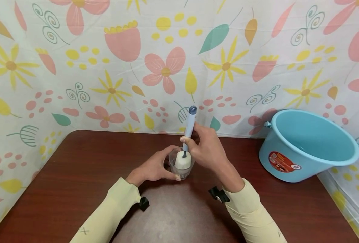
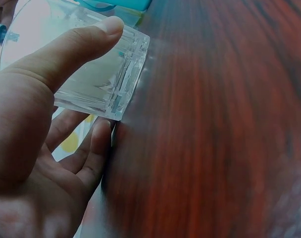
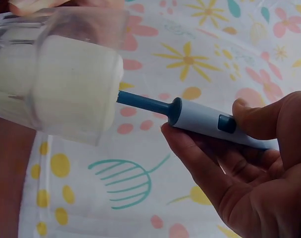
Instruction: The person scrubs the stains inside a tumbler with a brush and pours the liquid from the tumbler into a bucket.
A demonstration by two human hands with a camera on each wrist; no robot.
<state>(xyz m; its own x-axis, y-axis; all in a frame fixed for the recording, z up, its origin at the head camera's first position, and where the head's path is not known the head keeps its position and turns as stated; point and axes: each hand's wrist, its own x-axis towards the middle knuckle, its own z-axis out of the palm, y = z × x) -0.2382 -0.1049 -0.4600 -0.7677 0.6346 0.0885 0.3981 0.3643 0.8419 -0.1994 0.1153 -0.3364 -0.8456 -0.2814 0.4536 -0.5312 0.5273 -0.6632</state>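
2 bare hands are at work near the middle of the bench [image 1: 76, 185], and both have something in the fingers. The left hand [image 1: 155, 165] holds 1 clear cup [image 1: 182, 174] from its side: the thumb lies along the near wall and other fingers are around the far side, so they are spread about as wide as the cup. The right hand [image 1: 208, 146] pinches 1 light blue handle [image 1: 189, 126] between thumb and fingers, with a narrow gap which the handle fills. This handle has 1 dark blue loop [image 1: 193, 109] at the top, 1 small dark blue panel [image 3: 226, 124] on the side, and 1 thin dark blue neck [image 3: 145, 104] which enters 1 white head [image 1: 183, 161].

I count 2 containers. The first is the cup, at the far part of the bench, and the white head sits inside it, filling most of its width. The second is 1 light blue bucket [image 1: 310, 167], well to the right; its mouth shows the inner wall, and outside it bears 1 red label [image 1: 284, 162].

2 cream sleeves [image 1: 115, 206] cover the forearms, with 2 black pieces [image 1: 144, 204], 1 near each wrist. Behind the bench hangs flowered cloth [image 1: 173, 40].
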